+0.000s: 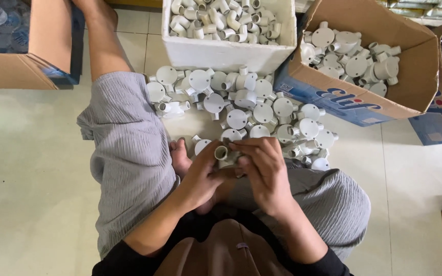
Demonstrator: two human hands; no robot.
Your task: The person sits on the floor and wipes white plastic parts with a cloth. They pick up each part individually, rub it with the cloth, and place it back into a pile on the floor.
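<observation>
Both my hands meet over my lap on one white plastic conduit junction box [223,153], its open socket facing up. My left hand [203,174] cups it from the left and below. My right hand [263,166] covers its right side with fingers curled over the top. Most of the box is hidden by my fingers. Just beyond my hands, a heap of similar round white junction boxes [241,110] lies on the tiled floor between my knees.
A white foam box [221,53] of small white pipe fittings stands at the top centre. To its right is an open cardboard box [420,56] with more junction boxes. Another cardboard box [37,46] sits at the top left. My grey-trousered legs flank the heap.
</observation>
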